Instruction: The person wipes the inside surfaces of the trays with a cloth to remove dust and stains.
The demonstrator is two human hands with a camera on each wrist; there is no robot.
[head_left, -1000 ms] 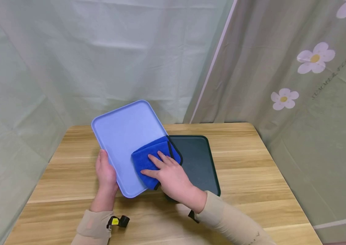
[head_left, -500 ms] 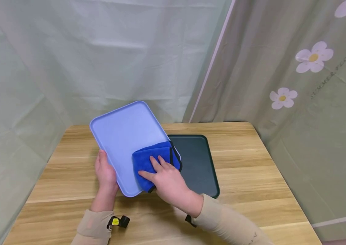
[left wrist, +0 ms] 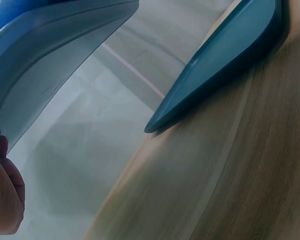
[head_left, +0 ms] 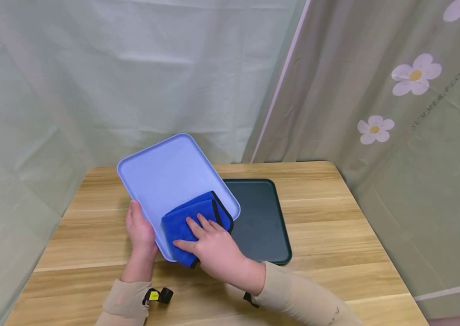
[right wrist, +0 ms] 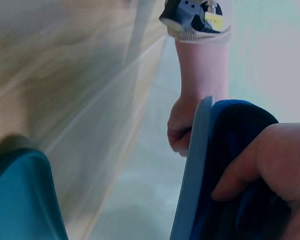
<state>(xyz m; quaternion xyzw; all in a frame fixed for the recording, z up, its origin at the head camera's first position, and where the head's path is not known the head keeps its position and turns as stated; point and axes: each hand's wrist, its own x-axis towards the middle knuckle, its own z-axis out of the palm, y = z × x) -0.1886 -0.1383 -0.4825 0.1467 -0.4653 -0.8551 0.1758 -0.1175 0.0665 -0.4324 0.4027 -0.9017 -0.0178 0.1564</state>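
Observation:
My left hand point(head_left: 141, 231) grips the left edge of a light blue tray point(head_left: 166, 174), which is held tilted above the table. The left wrist view shows its curled fingers point(left wrist: 12, 180) under the tray's side. On the tray's lower part lies a folded blue cloth point(head_left: 187, 219) with black trim. My right hand point(head_left: 218, 253) presses the cloth down with spread, fairly straight fingers; its thumb point(right wrist: 239, 172) lies along the cloth in the right wrist view. Part of the cloth hangs over the tray's near edge. The right palm's underside is hidden.
A dark green tray point(head_left: 260, 222) lies flat on the wooden table point(head_left: 327, 226), partly behind the blue tray and right arm. Curtains point(head_left: 152, 68) hang behind the table and at both sides. A small black device point(head_left: 166, 295) is strapped to the left wrist.
My right hand and the cloth have slid down and to the left across the blue tray, uncovering its right corner. The left hand stays at the tray's edge; the tray has shifted slightly left.

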